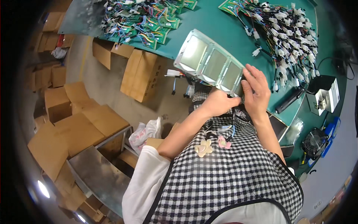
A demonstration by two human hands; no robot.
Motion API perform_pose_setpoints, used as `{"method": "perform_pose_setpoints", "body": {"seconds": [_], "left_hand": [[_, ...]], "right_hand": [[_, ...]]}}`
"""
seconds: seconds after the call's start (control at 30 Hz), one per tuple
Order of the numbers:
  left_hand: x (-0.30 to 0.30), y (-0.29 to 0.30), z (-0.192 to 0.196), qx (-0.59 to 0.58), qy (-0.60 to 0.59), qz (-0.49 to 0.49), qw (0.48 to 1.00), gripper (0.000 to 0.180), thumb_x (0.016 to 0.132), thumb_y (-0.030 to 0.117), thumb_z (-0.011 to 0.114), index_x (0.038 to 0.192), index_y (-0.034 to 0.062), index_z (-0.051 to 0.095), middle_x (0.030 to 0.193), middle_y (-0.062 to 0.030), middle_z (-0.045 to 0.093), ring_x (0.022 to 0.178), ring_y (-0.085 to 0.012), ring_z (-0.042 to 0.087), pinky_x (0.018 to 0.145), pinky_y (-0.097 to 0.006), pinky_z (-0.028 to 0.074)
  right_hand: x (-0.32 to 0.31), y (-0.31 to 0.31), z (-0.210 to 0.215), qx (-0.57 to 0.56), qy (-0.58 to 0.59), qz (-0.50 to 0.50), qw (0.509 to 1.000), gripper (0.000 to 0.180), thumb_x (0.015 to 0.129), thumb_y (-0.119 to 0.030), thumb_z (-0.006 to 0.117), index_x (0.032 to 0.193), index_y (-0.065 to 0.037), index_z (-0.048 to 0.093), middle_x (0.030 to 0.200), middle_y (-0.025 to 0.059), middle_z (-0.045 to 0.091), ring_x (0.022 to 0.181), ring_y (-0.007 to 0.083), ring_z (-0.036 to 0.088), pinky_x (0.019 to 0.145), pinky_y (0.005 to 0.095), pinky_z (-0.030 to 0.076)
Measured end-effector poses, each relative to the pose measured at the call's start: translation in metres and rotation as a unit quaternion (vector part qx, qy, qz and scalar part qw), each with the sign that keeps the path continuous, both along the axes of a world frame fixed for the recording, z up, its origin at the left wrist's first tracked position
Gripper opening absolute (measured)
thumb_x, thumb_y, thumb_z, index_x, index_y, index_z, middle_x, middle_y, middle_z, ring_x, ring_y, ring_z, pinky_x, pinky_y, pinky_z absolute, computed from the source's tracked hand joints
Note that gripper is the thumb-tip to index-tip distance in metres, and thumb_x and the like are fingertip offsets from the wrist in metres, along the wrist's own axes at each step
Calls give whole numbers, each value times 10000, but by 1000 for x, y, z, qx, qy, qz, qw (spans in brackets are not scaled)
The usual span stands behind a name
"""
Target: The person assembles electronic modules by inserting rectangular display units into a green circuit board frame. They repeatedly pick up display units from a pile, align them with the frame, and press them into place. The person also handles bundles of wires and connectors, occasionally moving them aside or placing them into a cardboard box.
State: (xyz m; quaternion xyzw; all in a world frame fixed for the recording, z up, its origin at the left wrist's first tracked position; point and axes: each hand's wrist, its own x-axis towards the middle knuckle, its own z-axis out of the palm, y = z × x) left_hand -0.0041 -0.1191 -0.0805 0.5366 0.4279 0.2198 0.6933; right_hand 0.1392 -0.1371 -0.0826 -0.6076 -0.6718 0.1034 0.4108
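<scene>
A long display panel (213, 64) with three grey LCD windows in a pale clear frame is tilted in front of me, near the table edge. My left hand (219, 103) grips its near edge by the right end, its fingers partly hidden behind the panel. At the right end my right hand (257, 89) has its thumb and fingers closed around the corner. Wires with white connectors (173, 73) hang out from beneath the panel's left end. More dark cable drops below my hands over the checked apron (231, 168).
Green circuit boards (149, 26) with coloured wires pile up at the table's (212, 18) far left. Bundled cables with white plugs (287, 37) cover the right side, near a black handheld tool (289, 100), a white box (323, 95) and a fan (315, 142). Cardboard boxes (140, 74) stand left.
</scene>
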Motion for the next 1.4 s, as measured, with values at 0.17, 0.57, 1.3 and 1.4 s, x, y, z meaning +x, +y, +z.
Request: {"method": "perform_pose_setpoints", "body": {"seconds": [0.17,0.57,1.3,1.4], "left_hand": [[2,1,-10,-26,-104,52,993,313,694,27,601,995,-6,522,867,-47,565,785,-134,545,675,-268,454],[-19,31,0,-147,-109,215,959,191,826,110,528,905,-62,557,776,-120,604,649,-182,582,567,-271,454],[23,-4,-6,58,-30,31,997,211,841,84,513,1030,-7,489,887,-59,565,764,-120,541,641,-259,445],[24,-4,-7,54,-41,40,997,211,840,88,517,1027,-6,497,894,-60,565,778,-125,541,653,-263,446]], "right_hand": [[-2,5,-4,64,65,-23,996,148,644,0,627,788,-31,609,947,110,597,905,293,549,793,371,430],[83,-32,-108,-222,10,-229,948,126,730,-133,627,726,-35,548,671,86,563,611,246,576,585,348,461],[-6,8,9,47,-5,-40,998,274,675,-40,625,949,-53,617,1084,110,558,1017,308,503,892,452,358],[-6,8,2,80,40,-38,995,213,662,-42,635,875,-43,634,1019,113,586,943,300,535,853,439,387]]}}
